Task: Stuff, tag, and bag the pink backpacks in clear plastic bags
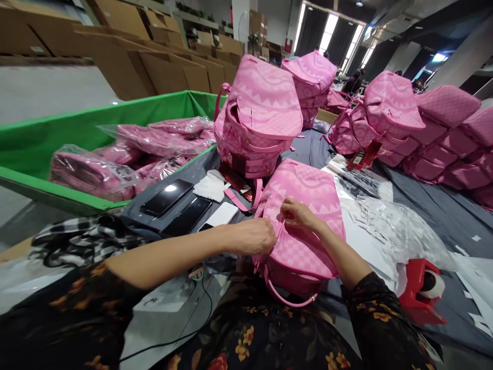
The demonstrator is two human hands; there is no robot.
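In the head view a pink patterned backpack [308, 190] lies in front of me, its looped handle [290, 303] towards my body. My right hand [297, 213] is closed in a pinch over the middle of the bag, at the upper end of a thin pink strip [281, 234]. Beside it, at the bag's left side, my left hand [259, 236] is closed with the fingertips pressed together. Whatever lies between the left fingertips is hidden. A second pink backpack [265, 103] stands just behind, with dark red tags on its front.
A green-walled bin [96, 115] at left holds pink bags in clear plastic. Phones [167, 198] and a white cloth [210, 186] lie beside my left forearm. At right are a red tape dispenser [418, 290], clear plastic [400, 231] and more pink backpacks [393, 103].
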